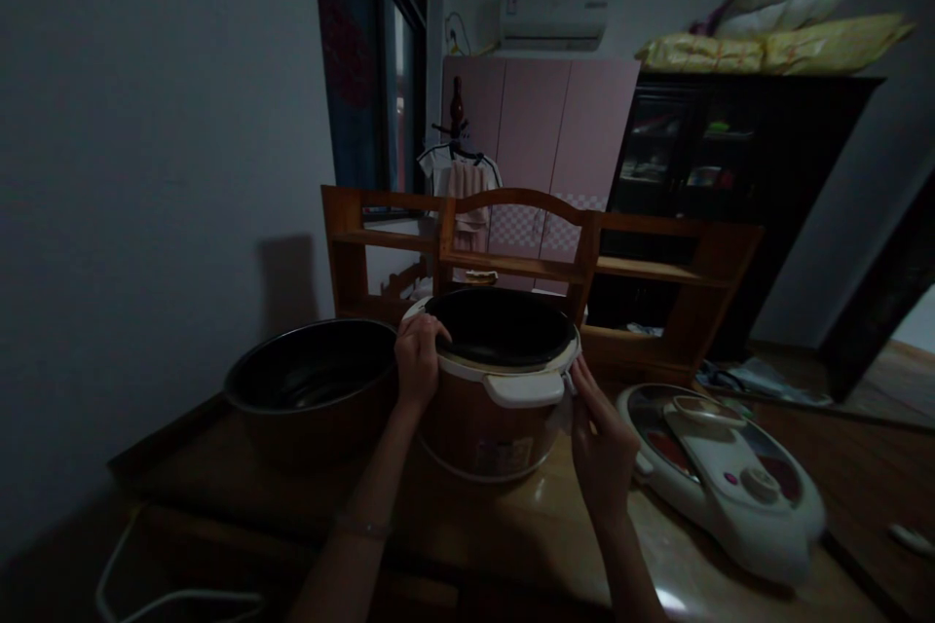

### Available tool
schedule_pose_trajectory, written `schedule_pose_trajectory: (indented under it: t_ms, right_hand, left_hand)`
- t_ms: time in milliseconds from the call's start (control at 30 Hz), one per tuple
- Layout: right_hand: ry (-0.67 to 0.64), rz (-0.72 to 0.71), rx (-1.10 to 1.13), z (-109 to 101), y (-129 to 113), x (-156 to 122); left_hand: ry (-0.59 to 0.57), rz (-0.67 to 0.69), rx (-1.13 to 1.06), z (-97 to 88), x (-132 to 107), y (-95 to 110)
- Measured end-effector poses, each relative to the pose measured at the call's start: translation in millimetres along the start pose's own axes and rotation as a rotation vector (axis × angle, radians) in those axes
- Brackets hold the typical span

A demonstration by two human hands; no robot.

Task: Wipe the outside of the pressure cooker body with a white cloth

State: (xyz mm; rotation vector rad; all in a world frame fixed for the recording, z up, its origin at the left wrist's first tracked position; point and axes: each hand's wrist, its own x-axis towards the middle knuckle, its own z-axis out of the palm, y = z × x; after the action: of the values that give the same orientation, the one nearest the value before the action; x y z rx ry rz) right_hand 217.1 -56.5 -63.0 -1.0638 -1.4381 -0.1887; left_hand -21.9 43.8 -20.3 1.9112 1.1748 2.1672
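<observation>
An electric cooker (pixel 467 419), brownish with a white rim and a white front handle, stands on the wooden desk without its lid. Its inside (pixel 504 326) is dark. My left hand (pixel 419 360) grips the rim on the left, fingers curled over the edge. Against the right side, just by the end of the handle, my right hand (pixel 603 433) is closed with its fingertips at the rim. A wide dark pot (pixel 314 419) sits to the left of the cooker. To the right lies a white lid (pixel 730 477) with a see-through window and a knob.
Behind the cooker rises a wooden shelf rack (pixel 518 265) along the desk's far edge. A pale wall (pixel 161 165) stands close on the left. A white cable (pixel 182 596) hangs at lower left. Pink wardrobe (pixel 533 117) and dark cabinet (pixel 730 204) are farther back.
</observation>
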Motion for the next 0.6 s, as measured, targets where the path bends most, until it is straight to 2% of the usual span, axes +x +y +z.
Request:
schedule_pose_trajectory:
  t_ms: [300,600]
  right_hand:
    - [-0.005,0.008,-0.045,5,5,-2]
    - [-0.015,0.120,-0.007,9,25,-16]
  left_hand:
    - [-0.012,0.004,0.000,-0.9,0,1]
    - [-0.010,0.004,-0.003,-0.1,0,-2]
